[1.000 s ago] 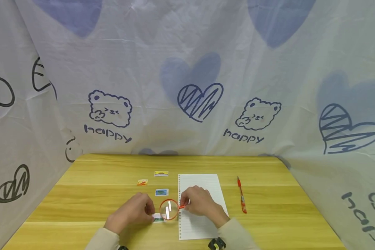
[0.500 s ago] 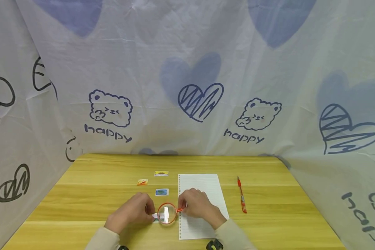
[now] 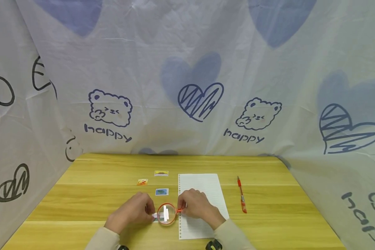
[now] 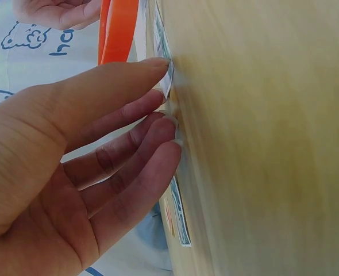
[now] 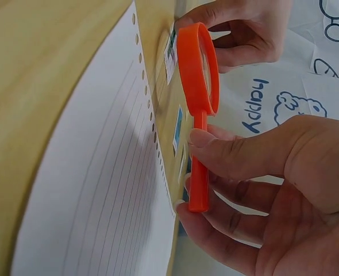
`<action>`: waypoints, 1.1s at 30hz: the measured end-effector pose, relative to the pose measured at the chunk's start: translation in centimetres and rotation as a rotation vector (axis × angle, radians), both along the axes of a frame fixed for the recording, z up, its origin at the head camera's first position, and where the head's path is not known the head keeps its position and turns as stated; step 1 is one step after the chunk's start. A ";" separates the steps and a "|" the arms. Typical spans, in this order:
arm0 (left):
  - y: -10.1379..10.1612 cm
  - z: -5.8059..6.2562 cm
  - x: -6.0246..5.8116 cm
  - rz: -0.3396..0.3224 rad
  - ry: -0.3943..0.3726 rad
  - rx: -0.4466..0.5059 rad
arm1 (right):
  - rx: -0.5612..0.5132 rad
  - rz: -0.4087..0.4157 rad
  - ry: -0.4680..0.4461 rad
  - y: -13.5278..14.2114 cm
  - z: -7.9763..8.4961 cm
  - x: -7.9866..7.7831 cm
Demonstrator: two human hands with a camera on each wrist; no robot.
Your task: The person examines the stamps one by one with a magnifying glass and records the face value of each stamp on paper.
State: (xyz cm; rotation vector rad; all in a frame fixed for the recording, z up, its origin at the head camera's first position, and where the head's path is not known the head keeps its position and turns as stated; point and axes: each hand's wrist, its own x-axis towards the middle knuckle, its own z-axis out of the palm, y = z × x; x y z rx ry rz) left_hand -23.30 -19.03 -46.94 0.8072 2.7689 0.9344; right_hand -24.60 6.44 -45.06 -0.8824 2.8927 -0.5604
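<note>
My right hand [image 3: 195, 205] grips the handle of a red magnifying glass [image 5: 199, 167] between thumb and fingers. Its round lens is held over a small stamp [image 3: 155, 217] and covers much of it in the head view, with white glare on the glass. At the stamp's left end, my left hand [image 3: 134, 210] pinches the edge with thumb and index finger, as the left wrist view shows; the other fingers [image 4: 152, 167] are loosely bent close to the tabletop. Beyond the lens lies a blue stamp [image 3: 161, 192].
Farther back on the wooden table [image 3: 97, 173] are a yellow stamp [image 3: 161, 173] and an orange one [image 3: 142, 182]. A lined sheet of paper [image 3: 203, 180] with punched holes lies under my right hand. To its right is a red pen [image 3: 241, 194]. Printed cloth [image 3: 156, 132] hangs behind.
My right hand has brought the magnifying glass slightly left and nearer to me, so the lens covers more of the stamp. The left hand has stayed in place.
</note>
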 end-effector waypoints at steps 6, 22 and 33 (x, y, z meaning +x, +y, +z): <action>0.0 0.0 0.0 0.004 0.002 -0.004 | 0.002 -0.007 -0.002 -0.1 0.0 0.1; 0.1 -0.1 -0.1 -0.015 0.041 -0.004 | 0.011 0.012 0.000 -0.3 0.3 0.3; 0.1 -0.1 -0.1 -0.014 0.028 -0.001 | 0.016 0.003 -0.003 -0.2 0.3 0.1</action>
